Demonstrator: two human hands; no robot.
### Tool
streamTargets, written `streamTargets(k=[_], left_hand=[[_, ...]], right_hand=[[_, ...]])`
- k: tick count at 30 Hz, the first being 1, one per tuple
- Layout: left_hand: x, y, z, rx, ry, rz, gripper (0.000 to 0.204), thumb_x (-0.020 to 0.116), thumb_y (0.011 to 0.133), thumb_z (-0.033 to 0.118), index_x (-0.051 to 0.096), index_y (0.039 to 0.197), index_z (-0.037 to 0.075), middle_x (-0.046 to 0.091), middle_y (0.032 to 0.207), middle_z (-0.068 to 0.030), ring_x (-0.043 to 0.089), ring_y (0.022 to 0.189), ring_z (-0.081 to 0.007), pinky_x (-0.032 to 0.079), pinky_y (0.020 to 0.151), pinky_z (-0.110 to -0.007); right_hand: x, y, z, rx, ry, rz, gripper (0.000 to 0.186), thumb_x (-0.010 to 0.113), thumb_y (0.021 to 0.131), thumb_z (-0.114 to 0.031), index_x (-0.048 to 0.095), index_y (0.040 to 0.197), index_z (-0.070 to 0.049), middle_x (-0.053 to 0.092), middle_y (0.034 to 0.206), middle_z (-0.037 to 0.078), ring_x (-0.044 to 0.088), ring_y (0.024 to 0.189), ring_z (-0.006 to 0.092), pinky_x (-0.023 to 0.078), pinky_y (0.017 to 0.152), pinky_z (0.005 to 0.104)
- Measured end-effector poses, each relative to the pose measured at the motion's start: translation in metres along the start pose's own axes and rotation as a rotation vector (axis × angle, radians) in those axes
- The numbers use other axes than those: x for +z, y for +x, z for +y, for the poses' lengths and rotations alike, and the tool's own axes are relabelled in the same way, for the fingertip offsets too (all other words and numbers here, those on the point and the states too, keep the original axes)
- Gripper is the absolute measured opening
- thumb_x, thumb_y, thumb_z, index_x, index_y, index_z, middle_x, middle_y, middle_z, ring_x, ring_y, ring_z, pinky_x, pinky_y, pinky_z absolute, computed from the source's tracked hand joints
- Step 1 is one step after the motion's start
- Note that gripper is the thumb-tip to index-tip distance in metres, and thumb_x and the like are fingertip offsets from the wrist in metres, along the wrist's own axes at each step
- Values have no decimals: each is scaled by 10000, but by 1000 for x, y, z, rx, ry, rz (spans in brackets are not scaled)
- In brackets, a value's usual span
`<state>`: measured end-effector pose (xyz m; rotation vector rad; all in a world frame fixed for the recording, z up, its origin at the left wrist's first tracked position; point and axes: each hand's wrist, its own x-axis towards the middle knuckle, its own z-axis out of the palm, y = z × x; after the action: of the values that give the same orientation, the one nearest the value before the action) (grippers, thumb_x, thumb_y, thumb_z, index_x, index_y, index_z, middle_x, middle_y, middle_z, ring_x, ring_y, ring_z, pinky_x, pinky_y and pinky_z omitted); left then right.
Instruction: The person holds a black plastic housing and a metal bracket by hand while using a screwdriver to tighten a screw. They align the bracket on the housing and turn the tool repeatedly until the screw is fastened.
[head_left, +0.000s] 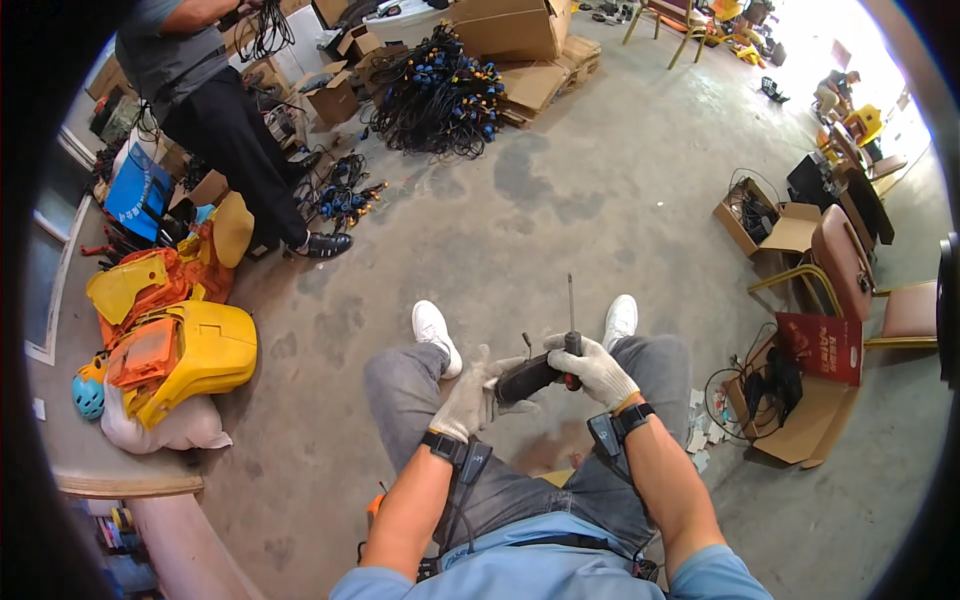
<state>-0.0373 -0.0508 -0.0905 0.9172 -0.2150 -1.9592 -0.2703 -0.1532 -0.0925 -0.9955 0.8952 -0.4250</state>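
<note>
Both my hands wear pale knit work gloves and meet over my lap. My left hand (466,402) is closed around one end of a dark, longish device (527,378), whose kind I cannot make out. A short thin dark piece sticks up beside it. In my right hand (603,374) is a screwdriver (571,302), its thin shaft pointing away from me and its black-and-red handle under my fingers. That hand also lies against the right end of the device. The screwdriver's tip touches nothing.
At far left a person (225,110) stands holding black cables. Yellow and orange plastic shells (205,345) lie at left. A big heap of black cables (440,95) sits ahead by cardboard boxes (510,28). Open boxes (800,420) and brown chairs (840,250) stand at right.
</note>
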Motion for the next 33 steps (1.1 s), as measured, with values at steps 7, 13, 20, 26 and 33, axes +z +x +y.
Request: streamTargets(k=[7,13,20,26,33], left_hand=[[-4,5,-4,225,181,94,466,517,1106,333,551,1414,-15,682,1285,-140,715,1060,-203,655,814,-339],[-20,6,-9,296,201,179,316,646,1048,222,643,1279,7,726,1062,-76,715,797,-156,602,639,-279],[-16,8,-8,353,220,221,258,668,1051,255,656,1185,35,717,959,-57,667,717,-148,552,598,-288],[-17,12,-12,347,181,254,273,705,1020,195,656,1238,38,727,1013,-41,667,745,-121,552,615,-271],[-36,20,-17,255,141,238,484,517,1090,479,601,1365,90,692,1227,-70,676,1032,-189,579,829,-363]], right_hand=[[8,-12,-18,-20,-145,73,385,720,945,-259,716,1234,-4,666,860,11,574,662,77,468,580,247],[13,-10,-5,46,-100,-66,446,734,923,-245,697,1310,-28,667,887,-20,574,677,58,474,610,229],[10,-6,11,114,-34,-125,446,754,969,-224,656,1356,-25,701,1034,6,633,841,74,536,759,253],[13,-6,18,40,-107,-93,401,767,948,-242,674,1265,-15,708,1031,16,641,842,82,534,756,250],[24,-17,5,65,23,7,416,765,946,-248,677,1259,11,691,965,24,620,784,73,519,708,245]])
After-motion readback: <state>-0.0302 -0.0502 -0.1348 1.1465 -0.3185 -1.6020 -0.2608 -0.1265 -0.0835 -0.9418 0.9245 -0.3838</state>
